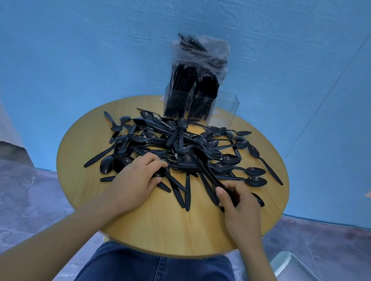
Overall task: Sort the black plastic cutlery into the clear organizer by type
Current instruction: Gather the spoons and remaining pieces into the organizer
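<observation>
At the near edge of the round table (157,227), bare wood leaves room to draw pieces clear. The right hand (239,206) at 5 o'clock curls its fingers round a spoon (202,164), likely lifting it free of the tangle; the left hand (140,177) at 7 pinches another piece. The pile (179,144) covers the centre. At 12, the clear organizer (200,107) holds upright cutlery in two compartments; the rightmost looks empty.
</observation>
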